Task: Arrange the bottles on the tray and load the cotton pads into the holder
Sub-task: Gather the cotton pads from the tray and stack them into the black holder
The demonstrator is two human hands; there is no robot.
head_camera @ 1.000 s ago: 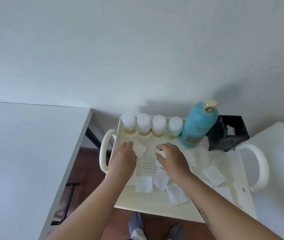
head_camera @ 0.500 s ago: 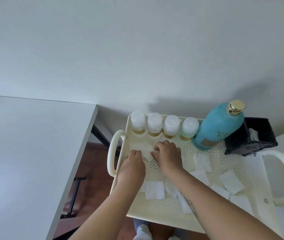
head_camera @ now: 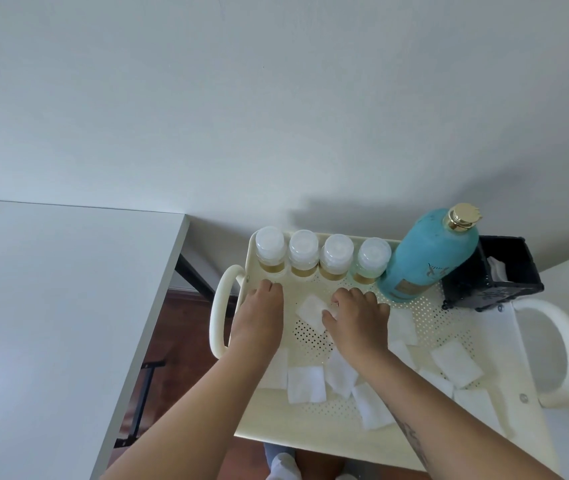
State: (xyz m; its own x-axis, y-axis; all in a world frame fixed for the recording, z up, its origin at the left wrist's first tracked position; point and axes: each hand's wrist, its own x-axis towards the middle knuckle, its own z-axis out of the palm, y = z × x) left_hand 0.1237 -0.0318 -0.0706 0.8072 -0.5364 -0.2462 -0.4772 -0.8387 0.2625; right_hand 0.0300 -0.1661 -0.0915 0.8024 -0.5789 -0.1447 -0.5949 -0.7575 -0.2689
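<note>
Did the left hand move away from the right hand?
Yes. The left hand slid toward the tray's left handle, away from the right hand, judged against the row of small bottles.

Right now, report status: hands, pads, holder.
Right hand pinching one cotton pad on the tray; left hand flat, empty. Other pads loose. Black holder unobstructed.

A plain home room: white wall (head_camera: 276,98), white desk (head_camera: 51,306), wooden floor (head_camera: 179,341).
</note>
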